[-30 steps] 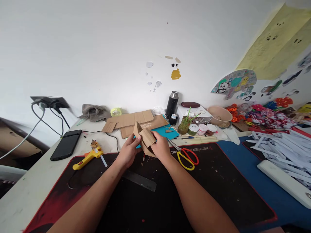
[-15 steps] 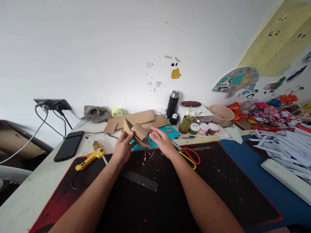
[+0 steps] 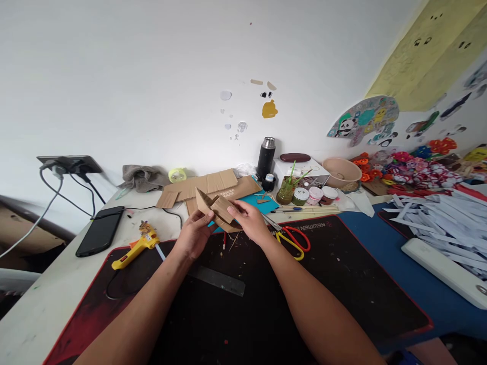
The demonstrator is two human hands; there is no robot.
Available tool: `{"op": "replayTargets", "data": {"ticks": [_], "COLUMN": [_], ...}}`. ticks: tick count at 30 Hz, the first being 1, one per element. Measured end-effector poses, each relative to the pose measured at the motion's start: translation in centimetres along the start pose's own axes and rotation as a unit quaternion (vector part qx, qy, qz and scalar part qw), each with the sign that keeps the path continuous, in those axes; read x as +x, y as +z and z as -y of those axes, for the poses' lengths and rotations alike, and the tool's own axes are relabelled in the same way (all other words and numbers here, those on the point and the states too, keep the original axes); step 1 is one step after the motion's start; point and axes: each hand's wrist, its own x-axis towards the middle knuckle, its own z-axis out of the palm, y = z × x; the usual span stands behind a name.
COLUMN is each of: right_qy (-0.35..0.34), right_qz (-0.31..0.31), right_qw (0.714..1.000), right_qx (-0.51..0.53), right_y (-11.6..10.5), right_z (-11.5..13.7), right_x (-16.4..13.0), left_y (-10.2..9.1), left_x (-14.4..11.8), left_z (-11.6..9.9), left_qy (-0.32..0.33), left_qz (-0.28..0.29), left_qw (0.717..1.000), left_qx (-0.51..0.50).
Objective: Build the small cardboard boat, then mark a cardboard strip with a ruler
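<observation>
Both hands hold a small folded cardboard piece (image 3: 221, 209) with a pointed side and an open hollow, above the far part of the black desk mat (image 3: 266, 314). My left hand (image 3: 196, 234) grips its left side, thumb on the near face. My right hand (image 3: 249, 219) pinches its right edge, thumb on top and fingers partly hidden behind. Under the hands lie a clear ruler (image 3: 220, 281) and a red pencil (image 3: 224, 241). Scissors (image 3: 292, 241) with red and yellow handles rest right of my right hand. A yellow hot glue gun (image 3: 137, 251) lies left of my left hand.
Flat cardboard sheets (image 3: 203, 183) and a blue sheet (image 3: 262, 203) lie behind the hands. Farther back stand a black flask (image 3: 266, 159), paint pots (image 3: 315, 195) and a bowl (image 3: 341, 172). A phone (image 3: 101, 230) sits left; paper strips (image 3: 441, 228) pile up right.
My right hand has closed from beside the cardboard piece onto its right edge. The piece has tilted slightly in my left hand, and the camera view has shifted a little.
</observation>
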Motion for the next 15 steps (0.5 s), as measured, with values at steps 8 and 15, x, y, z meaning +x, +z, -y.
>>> {"op": "replayTargets", "data": {"ticks": [8, 15], "right_qy": [-0.010, -0.004], "right_qz": [-0.007, -0.013], "right_qw": [1.000, 1.000], "right_qx": [0.013, 0.015], "right_y": [0.38, 0.40], "right_z": [-0.32, -0.42], "right_x": [0.11, 0.14], "left_y": [0.07, 0.43], "left_x": [-0.03, -0.23], "left_z": [0.11, -0.19], "left_qy": [0.005, 0.005], "left_qz": [0.001, 0.007], "left_qw": [1.000, 1.000], "left_qx": [-0.017, -0.017]}}
